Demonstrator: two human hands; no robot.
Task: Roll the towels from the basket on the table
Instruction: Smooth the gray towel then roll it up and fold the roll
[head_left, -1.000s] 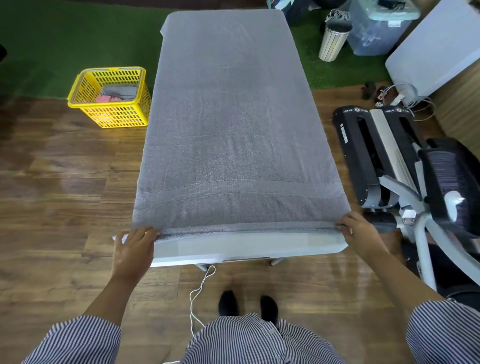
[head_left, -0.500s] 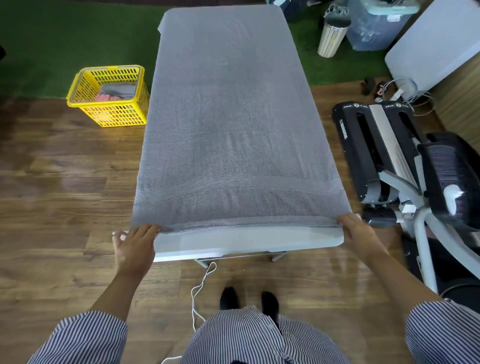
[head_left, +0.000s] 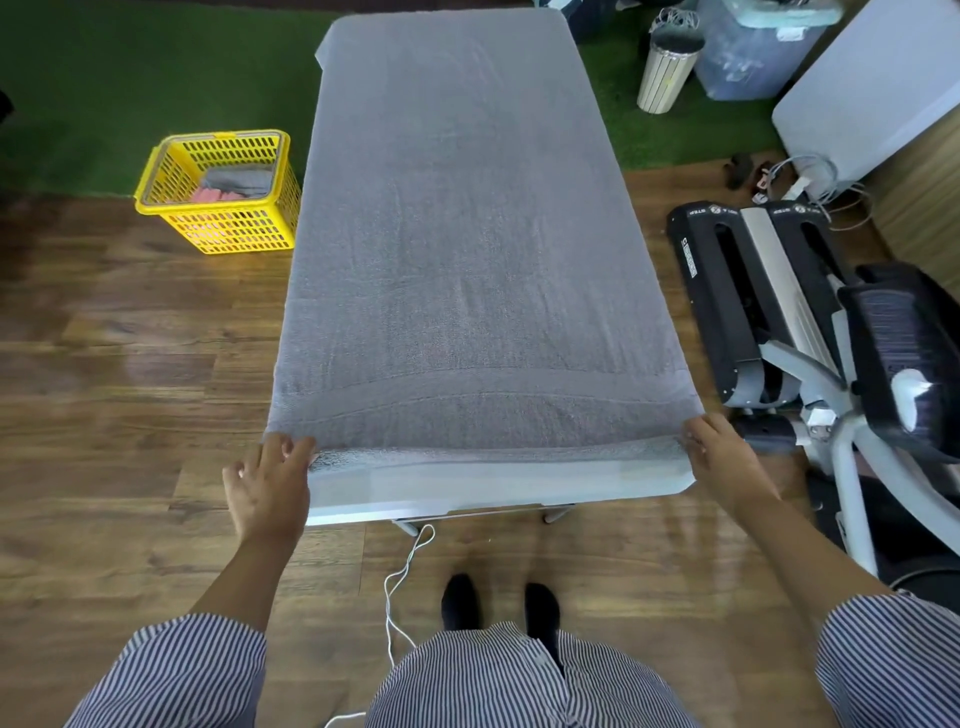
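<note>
While the left hand (head_left: 270, 483) and right hand (head_left: 719, 457) each pinch a near corner of the grey towel (head_left: 462, 249) spread along the bench (head_left: 488, 486), uneven rolling could skew it; more towels wait in the yellow basket (head_left: 223, 197) at 10 o'clock.

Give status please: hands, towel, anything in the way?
Left hand and right hand pinch the near corners of the towel. Towel flat over table, unrolled. More towels in basket on floor. Nothing blocking.

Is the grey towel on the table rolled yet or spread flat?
Spread flat: the grey towel covers the table, unrolled.
</note>
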